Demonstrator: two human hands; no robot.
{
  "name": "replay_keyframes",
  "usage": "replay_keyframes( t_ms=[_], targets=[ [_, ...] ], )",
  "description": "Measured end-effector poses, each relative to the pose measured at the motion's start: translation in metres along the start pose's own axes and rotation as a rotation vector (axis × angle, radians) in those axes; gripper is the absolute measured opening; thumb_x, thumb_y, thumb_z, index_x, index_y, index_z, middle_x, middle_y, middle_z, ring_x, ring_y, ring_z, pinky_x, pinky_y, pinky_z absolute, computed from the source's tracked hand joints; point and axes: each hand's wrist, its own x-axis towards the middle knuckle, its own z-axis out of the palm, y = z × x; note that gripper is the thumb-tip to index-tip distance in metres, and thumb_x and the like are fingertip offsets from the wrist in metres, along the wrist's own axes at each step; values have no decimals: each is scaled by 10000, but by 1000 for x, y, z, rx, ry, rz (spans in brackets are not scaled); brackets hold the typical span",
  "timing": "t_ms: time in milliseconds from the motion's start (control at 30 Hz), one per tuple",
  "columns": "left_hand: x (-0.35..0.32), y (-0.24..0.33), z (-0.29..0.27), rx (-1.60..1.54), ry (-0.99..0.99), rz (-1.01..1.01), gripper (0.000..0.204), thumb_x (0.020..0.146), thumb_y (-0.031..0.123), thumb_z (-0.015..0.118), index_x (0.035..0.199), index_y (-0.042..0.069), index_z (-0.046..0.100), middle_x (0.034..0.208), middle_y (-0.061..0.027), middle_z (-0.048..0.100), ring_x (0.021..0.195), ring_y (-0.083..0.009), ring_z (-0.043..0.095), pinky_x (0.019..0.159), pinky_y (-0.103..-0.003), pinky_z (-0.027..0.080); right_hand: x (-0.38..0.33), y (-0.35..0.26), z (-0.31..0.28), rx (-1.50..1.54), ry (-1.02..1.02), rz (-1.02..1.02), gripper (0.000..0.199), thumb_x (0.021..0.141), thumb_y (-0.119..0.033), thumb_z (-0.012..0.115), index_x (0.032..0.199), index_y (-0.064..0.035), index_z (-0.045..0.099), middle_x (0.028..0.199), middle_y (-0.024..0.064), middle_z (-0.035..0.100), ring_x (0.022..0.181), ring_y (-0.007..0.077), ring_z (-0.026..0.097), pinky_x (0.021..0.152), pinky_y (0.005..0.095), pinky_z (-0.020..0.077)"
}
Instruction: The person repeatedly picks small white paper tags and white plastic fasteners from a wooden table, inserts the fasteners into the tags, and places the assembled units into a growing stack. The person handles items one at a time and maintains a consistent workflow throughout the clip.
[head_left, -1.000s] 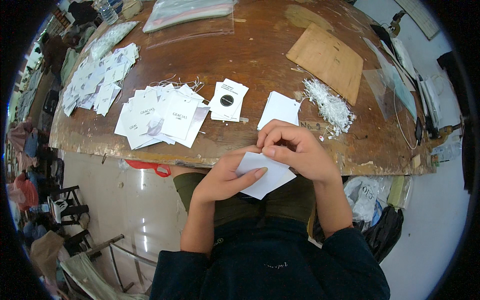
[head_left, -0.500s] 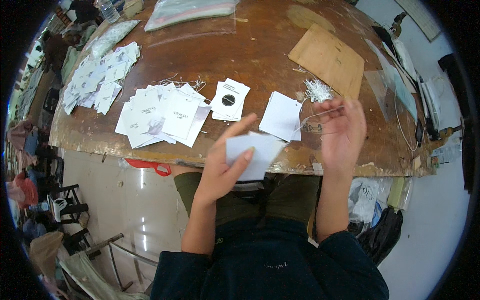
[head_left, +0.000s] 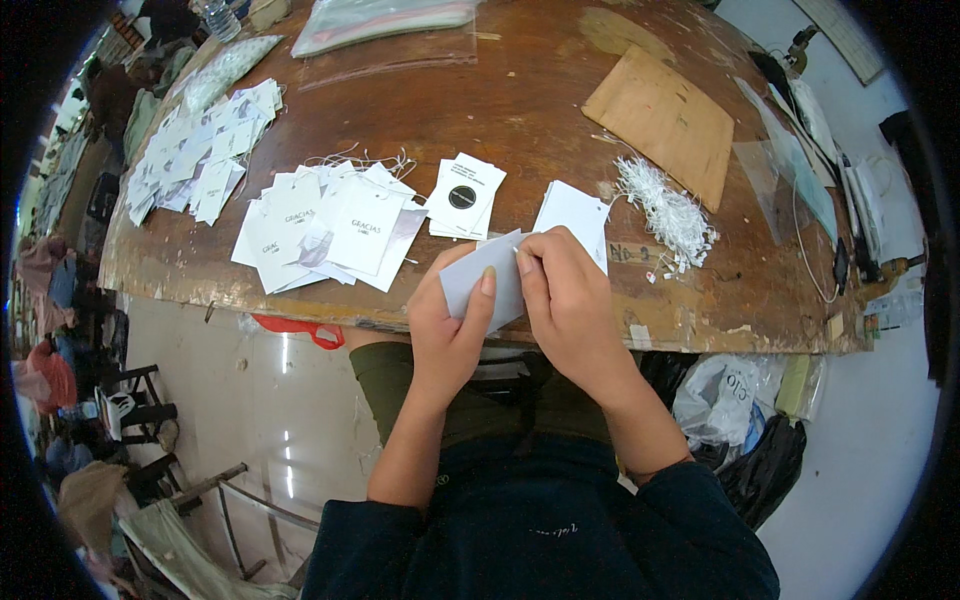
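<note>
Currently, the left hand (head_left: 446, 335) grips white cards (head_left: 482, 272) between thumb and fingers at the near edge of the wooden table (head_left: 450, 110). The right hand (head_left: 572, 298) has its thumb and fingers closed together at the cards' right edge; whether a string lies in that pinch is too small to tell. Caution: a loose left-hand grip could let the cards slip or fan apart; excess pressure could crease them. Strands in the white string bundle (head_left: 672, 218) may tangle if pulled hastily. The card stack (head_left: 572, 213), just beyond the right hand, could be knocked askew. Markings: the black-disc cards (head_left: 462, 197) carry fine dark print; the overlapping card pile (head_left: 310, 240) bears short dark lettering; a dark mark (head_left: 629, 253) sits on the tabletop near the bundle.
</note>
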Motion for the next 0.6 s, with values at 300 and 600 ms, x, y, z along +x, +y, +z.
replay_keyframes(
  t_ms=[300, 600],
  targets=[
    [1, -3, -1, 146, -41, 194, 196, 907, 64, 622, 1072, -39, 643, 1030, -180, 678, 899, -266, 668, 785, -330, 519, 2, 4, -3, -23, 14, -14, 54, 944, -34, 543, 942, 18, 557, 810, 154, 558, 663, 293, 573, 611, 357, 465],
    [11, -8, -8, 739, 93, 769, 343, 688, 134, 713, 1027, 184, 727, 1060, 7, 683, 914, -190, 630, 716, -311, 495, 4, 6, -10, 601, -74, 432, 100, 954, -69, 580, 955, 15, 634, 805, 26, 629, 708, 77, 570, 640, 237, 472]
  ],
)
